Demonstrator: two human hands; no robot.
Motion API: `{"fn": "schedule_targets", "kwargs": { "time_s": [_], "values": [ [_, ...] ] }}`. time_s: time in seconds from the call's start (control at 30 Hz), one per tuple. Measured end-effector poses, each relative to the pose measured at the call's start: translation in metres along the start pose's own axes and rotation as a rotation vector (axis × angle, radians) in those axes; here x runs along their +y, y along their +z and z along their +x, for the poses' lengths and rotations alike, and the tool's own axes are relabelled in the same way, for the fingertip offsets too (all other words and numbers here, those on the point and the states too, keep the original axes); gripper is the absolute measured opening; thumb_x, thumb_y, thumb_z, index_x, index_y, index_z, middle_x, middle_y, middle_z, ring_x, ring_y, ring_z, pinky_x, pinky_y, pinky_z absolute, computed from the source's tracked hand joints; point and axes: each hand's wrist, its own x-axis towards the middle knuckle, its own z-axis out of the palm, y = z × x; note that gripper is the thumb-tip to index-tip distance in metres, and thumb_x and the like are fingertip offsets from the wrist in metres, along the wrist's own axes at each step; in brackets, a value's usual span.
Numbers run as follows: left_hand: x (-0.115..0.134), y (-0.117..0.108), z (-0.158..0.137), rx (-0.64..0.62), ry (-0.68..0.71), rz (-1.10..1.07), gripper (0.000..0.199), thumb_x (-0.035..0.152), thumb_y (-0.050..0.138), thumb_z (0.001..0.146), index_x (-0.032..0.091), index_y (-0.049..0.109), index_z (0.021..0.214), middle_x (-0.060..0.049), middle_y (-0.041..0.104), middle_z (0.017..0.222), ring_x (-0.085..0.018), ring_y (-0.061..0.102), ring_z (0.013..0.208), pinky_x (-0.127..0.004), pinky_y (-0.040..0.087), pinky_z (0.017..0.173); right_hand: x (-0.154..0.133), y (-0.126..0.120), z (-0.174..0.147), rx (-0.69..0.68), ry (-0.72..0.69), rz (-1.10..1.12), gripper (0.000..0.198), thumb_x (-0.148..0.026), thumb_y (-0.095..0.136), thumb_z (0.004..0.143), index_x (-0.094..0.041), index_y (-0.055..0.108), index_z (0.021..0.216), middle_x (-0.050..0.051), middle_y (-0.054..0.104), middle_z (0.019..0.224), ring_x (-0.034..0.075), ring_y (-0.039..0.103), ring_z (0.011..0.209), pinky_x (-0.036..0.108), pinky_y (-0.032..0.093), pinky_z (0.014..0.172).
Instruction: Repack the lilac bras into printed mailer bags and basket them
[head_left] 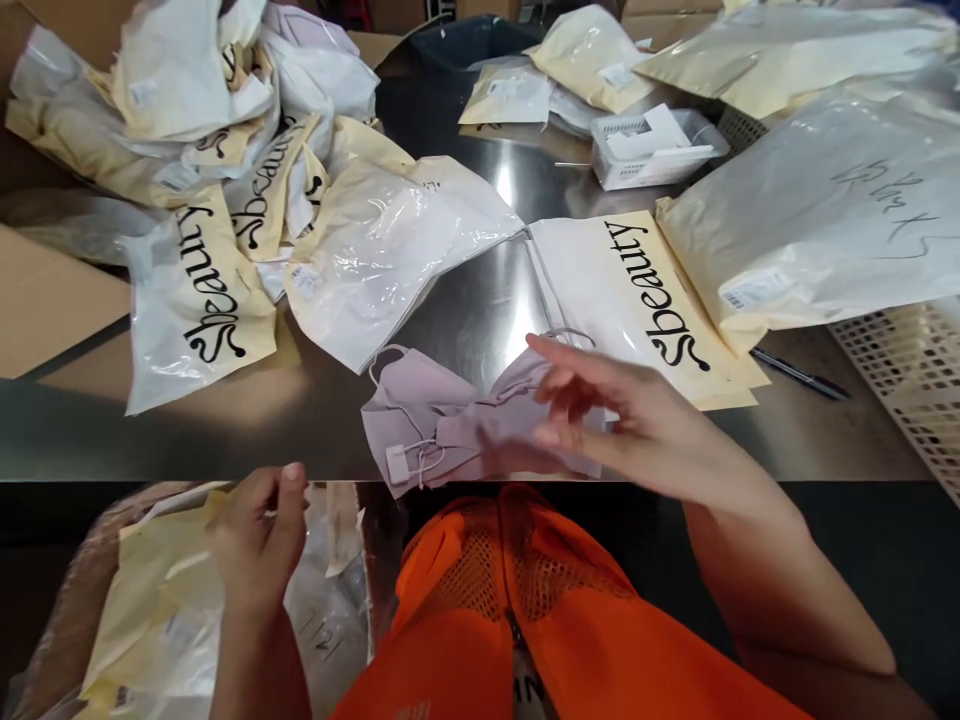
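A lilac bra [472, 420] with thin straps and a small white tag [397, 463] lies at the front edge of the metal table. Over its right part hovers my right hand [600, 405], fingers apart and nothing held; whether a fingertip touches the fabric I cannot tell. My left hand [262, 530] is apart from the bra, low on the left above an open carton [82, 590] of plastic bags. Its fingers are curled in with the thumb up, and nothing shows in them. Right behind the bra lies a stack of flat bags [585, 270] with black lettering.
Filled plastic bags [405, 240] are heaped on the left. A large filled bag [832, 210] with handwriting stands at right, beside a pen [802, 375] and a perforated basket [911, 375]. Farther back are a small white basket [626, 165] and more bags [592, 60].
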Motion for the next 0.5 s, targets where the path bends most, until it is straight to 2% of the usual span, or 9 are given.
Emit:
{"fn": "schedule_targets", "kwargs": {
  "time_s": [0.07,0.13,0.2,0.27,0.37,0.43,0.5],
  "values": [
    [-0.018,-0.009,-0.015,0.009,-0.155,0.040,0.038,0.047,0.047,0.090,0.020,0.060,0.066,0.000,0.060,0.058,-0.015,0.058,0.060,-0.026,0.040,0.060,0.014,0.001,0.026,0.047,-0.066,-0.261,0.068,-0.052,0.066,0.084,-0.026,0.046,0.144,0.011,0.060,0.119,0.029,0.057,0.106,0.044,0.049,0.087],
    [-0.029,-0.012,-0.028,-0.010,-0.258,0.067,0.038,0.049,0.047,0.088,0.020,0.060,0.066,0.000,0.061,0.056,-0.016,0.059,0.059,-0.026,0.041,0.060,0.026,0.011,0.047,-0.066,-0.103,-0.442,0.069,-0.058,0.065,0.082,-0.023,0.051,0.139,0.014,0.055,0.128,0.035,0.049,0.118,0.050,0.042,0.097],
    [-0.034,-0.009,-0.038,-0.045,-0.291,0.071,0.038,0.049,0.048,0.087,0.020,0.061,0.067,0.000,0.062,0.055,-0.017,0.060,0.058,-0.027,0.041,0.058,0.036,0.030,0.063,-0.214,-0.094,-0.555,0.067,-0.066,0.064,0.079,-0.020,0.059,0.127,0.016,0.058,0.121,0.038,0.050,0.114,0.052,0.040,0.095],
    [-0.033,-0.004,-0.044,-0.065,-0.256,0.062,0.036,0.047,0.048,0.088,0.020,0.061,0.068,-0.001,0.062,0.057,-0.017,0.060,0.059,-0.027,0.041,0.058,0.043,0.054,0.073,-0.289,-0.071,-0.657,0.063,-0.070,0.063,0.077,-0.016,0.064,0.110,0.016,0.063,0.104,0.037,0.055,0.102,0.049,0.041,0.089],
    [-0.020,0.004,-0.045,-0.087,-0.135,0.028,0.035,0.043,0.046,0.091,0.020,0.059,0.069,-0.001,0.062,0.061,-0.015,0.059,0.059,-0.027,0.041,0.058,0.050,0.081,0.081,-0.335,-0.001,-0.715,0.053,-0.066,0.065,0.079,-0.015,0.063,0.095,0.016,0.064,0.088,0.034,0.059,0.087,0.042,0.042,0.080],
    [-0.010,0.006,-0.040,-0.103,-0.063,0.011,0.036,0.041,0.045,0.093,0.021,0.057,0.066,0.000,0.059,0.060,-0.015,0.056,0.057,-0.027,0.039,0.057,0.053,0.082,0.082,-0.363,0.084,-0.627,0.047,-0.063,0.061,0.082,-0.016,0.061,0.086,0.014,0.065,0.081,0.029,0.059,0.076,0.037,0.041,0.070],
    [-0.002,0.007,-0.034,-0.112,-0.001,-0.006,0.036,0.037,0.045,0.094,0.021,0.055,0.064,0.001,0.056,0.059,-0.014,0.053,0.056,-0.027,0.038,0.056,0.054,0.069,0.079,-0.354,0.169,-0.412,0.047,-0.064,0.056,0.084,-0.018,0.059,0.078,0.010,0.064,0.077,0.024,0.058,0.070,0.032,0.039,0.063]
  ]
}}
